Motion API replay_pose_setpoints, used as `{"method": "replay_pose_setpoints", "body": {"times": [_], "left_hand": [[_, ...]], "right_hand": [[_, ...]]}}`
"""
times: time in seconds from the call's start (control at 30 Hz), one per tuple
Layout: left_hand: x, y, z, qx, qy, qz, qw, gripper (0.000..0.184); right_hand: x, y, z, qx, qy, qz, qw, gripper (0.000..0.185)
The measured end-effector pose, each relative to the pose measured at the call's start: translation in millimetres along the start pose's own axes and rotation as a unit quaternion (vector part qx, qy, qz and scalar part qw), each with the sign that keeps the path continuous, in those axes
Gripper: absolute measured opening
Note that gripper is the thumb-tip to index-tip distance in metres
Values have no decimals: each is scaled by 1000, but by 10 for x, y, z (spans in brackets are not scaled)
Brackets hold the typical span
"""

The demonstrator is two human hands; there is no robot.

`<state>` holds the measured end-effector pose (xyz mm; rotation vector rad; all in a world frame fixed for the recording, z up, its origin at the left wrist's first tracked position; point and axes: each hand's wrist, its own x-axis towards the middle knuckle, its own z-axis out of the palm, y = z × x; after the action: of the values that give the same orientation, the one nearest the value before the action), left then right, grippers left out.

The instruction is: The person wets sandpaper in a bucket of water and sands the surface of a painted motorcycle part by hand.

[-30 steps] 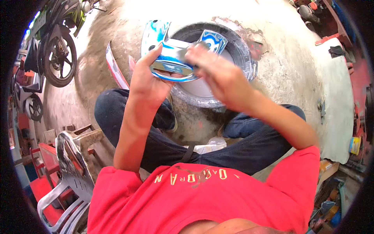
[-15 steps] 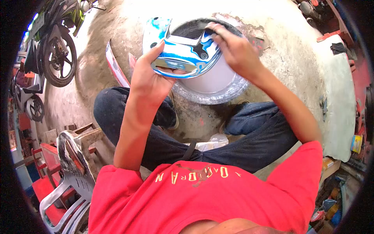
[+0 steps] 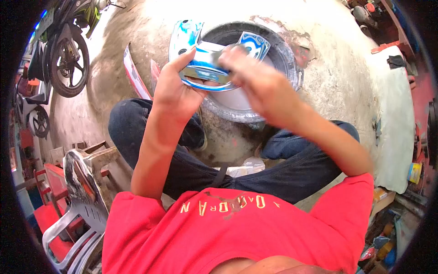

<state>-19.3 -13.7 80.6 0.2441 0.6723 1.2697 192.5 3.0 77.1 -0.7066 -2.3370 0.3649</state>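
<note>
My left hand (image 3: 175, 89) grips a curved motorcycle body panel (image 3: 211, 58) from its near left side, thumb on top and fingers underneath. Patchy blue, white and silver cover the panel, which has an oblong opening and bolt holes. My right hand (image 3: 255, 77), blurred by motion, presses its bunched fingers on the panel's middle right. Something greyish shows by those fingertips, too smeared to name. Just beyond and below the panel stands a round dark-rimmed tub (image 3: 292, 68) with pale grey contents, partly hidden by the panel and my right hand.
Red and white panels (image 3: 136, 75) lie on the concrete floor to the left. A motorcycle wheel (image 3: 69, 61) is at far left, a worn plastic chair (image 3: 84, 214) at lower left. A pale sheet (image 3: 397, 123) runs along the right. My bent legs (image 3: 292, 176) flank the tub.
My right hand has moved left and nearer to me, from the panel's far right end to its middle, uncovering that end. My left hand and the panel have barely moved.
</note>
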Motion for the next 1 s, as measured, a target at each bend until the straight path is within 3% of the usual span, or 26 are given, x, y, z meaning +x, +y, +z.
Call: {"method": "replay_pose_setpoints", "body": {"times": [0.07,0.13,0.2,0.27,0.33,0.4,0.47,0.5,0.53,0.6,0.63,0.73,0.8,0.87,0.93,0.97,1.0], "left_hand": [[12,8,-28,-10,-6,3,1000,26],[-8,2,-24,-8,0,1,1000,26],[-39,16,24,5,17,2,1000,26],[-35,5,57,7,27,13,1000,26],[-14,-1,27,-6,10,10,1000,26],[23,10,-75,-24,-39,-16,999,26],[-43,3,30,-11,2,1,1000,27],[-64,0,73,-6,22,11,1000,27],[-68,1,73,-5,24,8,1000,27],[-43,2,65,-5,26,6,1000,27],[-24,-7,24,-16,6,3,1000,27],[-10,-5,-32,-6,-12,1,1000,27],[-69,-40,80,34,24,31,999,26],[-140,-82,177,23,39,29,999,26],[-96,-110,189,-1,15,41,999,26],[-42,-183,101,-21,-11,49,999,26],[-19,-233,49,-38,-35,54,997,26]], "right_hand": [[6,-96,-50,31,-26,-26,999,46],[48,368,62,2,61,25,998,31],[203,535,-172,-16,-46,236,970,27],[126,348,-72,38,32,150,987,27],[31,16,70,-25,51,-42,997,31],[32,1,52,-3,30,-61,998,33],[105,356,21,-11,36,49,998,33],[176,486,-97,4,4,159,987,32],[253,568,-201,-26,-114,284,952,31],[102,423,16,21,25,112,993,35],[39,224,79,-1,27,12,1000,37],[26,-49,52,30,14,-41,999,36],[98,335,40,29,30,79,996,32],[243,484,-197,9,-103,295,950,28],[72,362,54,28,42,81,995,29],[39,174,107,-32,39,-21,999,34],[8,-93,106,9,24,-16,1000,39]]}}
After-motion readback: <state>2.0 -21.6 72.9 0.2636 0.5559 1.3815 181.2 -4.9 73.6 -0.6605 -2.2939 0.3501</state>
